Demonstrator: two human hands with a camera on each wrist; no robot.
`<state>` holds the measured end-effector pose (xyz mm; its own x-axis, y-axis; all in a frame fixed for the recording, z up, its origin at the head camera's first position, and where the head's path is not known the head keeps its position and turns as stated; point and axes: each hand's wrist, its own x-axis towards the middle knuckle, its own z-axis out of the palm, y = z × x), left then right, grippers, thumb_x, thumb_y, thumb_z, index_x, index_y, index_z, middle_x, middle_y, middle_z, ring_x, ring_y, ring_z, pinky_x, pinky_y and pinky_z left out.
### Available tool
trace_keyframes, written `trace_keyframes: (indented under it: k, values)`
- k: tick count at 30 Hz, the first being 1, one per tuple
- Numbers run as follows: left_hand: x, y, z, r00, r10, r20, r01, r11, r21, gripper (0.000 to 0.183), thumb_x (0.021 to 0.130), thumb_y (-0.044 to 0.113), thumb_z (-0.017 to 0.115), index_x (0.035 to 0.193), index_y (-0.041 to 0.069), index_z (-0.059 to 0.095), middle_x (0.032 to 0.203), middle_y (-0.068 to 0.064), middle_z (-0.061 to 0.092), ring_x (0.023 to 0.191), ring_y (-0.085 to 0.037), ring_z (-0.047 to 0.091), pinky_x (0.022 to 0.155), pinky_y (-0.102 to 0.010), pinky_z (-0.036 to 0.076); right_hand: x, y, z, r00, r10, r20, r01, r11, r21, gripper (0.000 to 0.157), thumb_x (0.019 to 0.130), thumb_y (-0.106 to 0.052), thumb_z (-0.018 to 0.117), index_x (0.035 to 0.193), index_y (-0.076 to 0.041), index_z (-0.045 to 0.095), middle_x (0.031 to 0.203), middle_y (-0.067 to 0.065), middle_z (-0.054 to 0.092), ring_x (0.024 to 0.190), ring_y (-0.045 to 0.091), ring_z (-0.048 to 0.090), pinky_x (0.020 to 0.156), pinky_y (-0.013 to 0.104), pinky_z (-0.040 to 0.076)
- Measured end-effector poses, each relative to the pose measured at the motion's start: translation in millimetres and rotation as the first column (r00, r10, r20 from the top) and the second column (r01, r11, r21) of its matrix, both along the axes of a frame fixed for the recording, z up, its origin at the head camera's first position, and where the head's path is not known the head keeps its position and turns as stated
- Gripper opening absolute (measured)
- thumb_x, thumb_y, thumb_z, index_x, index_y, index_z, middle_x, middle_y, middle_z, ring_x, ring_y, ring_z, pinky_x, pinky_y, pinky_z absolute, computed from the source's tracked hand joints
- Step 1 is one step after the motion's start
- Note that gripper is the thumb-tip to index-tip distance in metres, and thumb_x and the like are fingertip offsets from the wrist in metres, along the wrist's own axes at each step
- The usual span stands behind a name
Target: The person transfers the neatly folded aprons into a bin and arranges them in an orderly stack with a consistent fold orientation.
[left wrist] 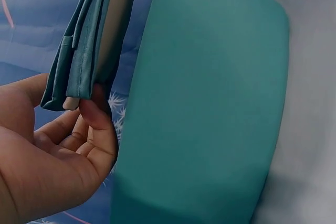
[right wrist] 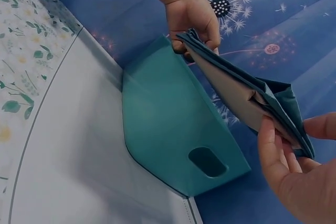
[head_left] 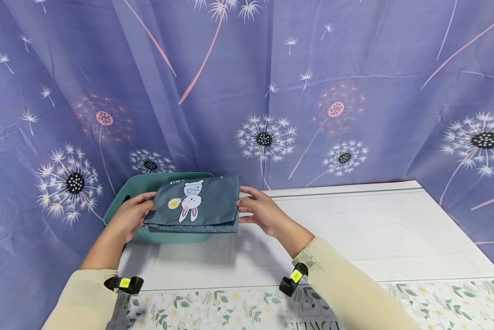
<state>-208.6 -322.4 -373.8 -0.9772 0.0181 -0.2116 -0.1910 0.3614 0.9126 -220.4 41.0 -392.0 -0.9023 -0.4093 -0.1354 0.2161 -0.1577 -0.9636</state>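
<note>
A folded dark teal cloth [head_left: 216, 199] with a white rabbit and a yellow flower printed on it is held between both hands. My left hand [head_left: 131, 214] pinches its left edge, thumb on top and fingers beneath. At the opposite end my right hand [head_left: 264, 210] grips the right edge. The cloth hangs above a green plastic bin [head_left: 168, 237], covering much of its opening. Layered folds and a pale inner side of the cloth [right wrist: 226, 85] show in the right wrist view. What lies inside the bin is hidden.
The bin stands at the left on a white table cover [head_left: 354, 229], close to a purple dandelion-print curtain [head_left: 214, 128]. A floral strip [head_left: 205, 307] runs along the front. An oval handle hole [right wrist: 208, 161] pierces the bin's end wall.
</note>
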Motion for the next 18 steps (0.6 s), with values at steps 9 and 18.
trace_keyframes:
  k: [9,18]
  values:
    - [-4.9,-8.3,0.2,0.999,0.047,0.008,-0.046,0.999,-0.023,0.062,0.1,0.018,0.051,0.158,0.009,0.032,0.071,0.015,0.039,0.05,-0.006,0.022,0.053,-0.03,0.032,-3.6,-12.6,1.9,1.0,0.008,-0.006,-0.008,1.0,-0.005,0.06,0.095,-0.007,0.053,0.153,-0.008,0.038,0.111,0.007,0.059,0.108,0.027,0.062,0.088,0.04,0.06]
    - [-7.1,-14.7,-2.2,0.998,0.06,0.023,-0.059,0.997,-0.059,0.061,0.104,0.028,0.049,0.16,0.013,0.031,0.149,-0.007,0.042,0.097,-0.004,0.045,0.072,-0.028,0.042,-8.0,-24.1,3.7,1.0,0.009,0.006,-0.009,1.0,0.006,0.061,0.095,-0.005,0.053,0.154,-0.009,0.038,0.116,0.011,0.057,0.106,0.024,0.063,0.098,0.052,0.056]
